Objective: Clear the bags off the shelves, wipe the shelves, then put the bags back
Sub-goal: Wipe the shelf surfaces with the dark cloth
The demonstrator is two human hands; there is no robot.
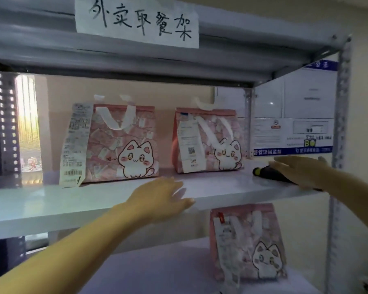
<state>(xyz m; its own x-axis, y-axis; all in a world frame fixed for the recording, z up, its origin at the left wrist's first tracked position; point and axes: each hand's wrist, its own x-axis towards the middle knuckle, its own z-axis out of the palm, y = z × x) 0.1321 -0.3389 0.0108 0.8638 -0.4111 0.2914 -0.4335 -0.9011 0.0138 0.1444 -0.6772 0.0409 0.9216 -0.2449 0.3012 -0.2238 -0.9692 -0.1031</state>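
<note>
Head view: grey metal shelving rack [341,115], paper sign with handwritten characters [136,20] taped to its top beam. Middle shelf [51,206], white, carries two pink cat-print bags. Left bag [123,143] stands upright toward the shelf's left half, set back from the front edge, long receipt hanging down its left side. Right bag [208,143] stands upright right of centre, also with a slip on its front. A third bag [248,245] stands on the lower shelf [157,270], toward its right end.

Count: three bags, two on the middle shelf, one below; two hands; one dark tool.

Left hand [159,198] hovers over the front edge of the middle shelf, fingers spread wide, holding nothing, between the two bags and nearer the front. Right hand [295,168] lies flat at the shelf's right end, fingers straight, resting on a dark object with a yellow-green band [263,174]; what it is I cannot tell. Posted notices [293,115] on the wall behind.

Judgement: clearing not yet begun, all bags in place. To do it well, take each bag by its white handles or cradle its base, keep it upright, mind the loose receipts so none tear off
</note>
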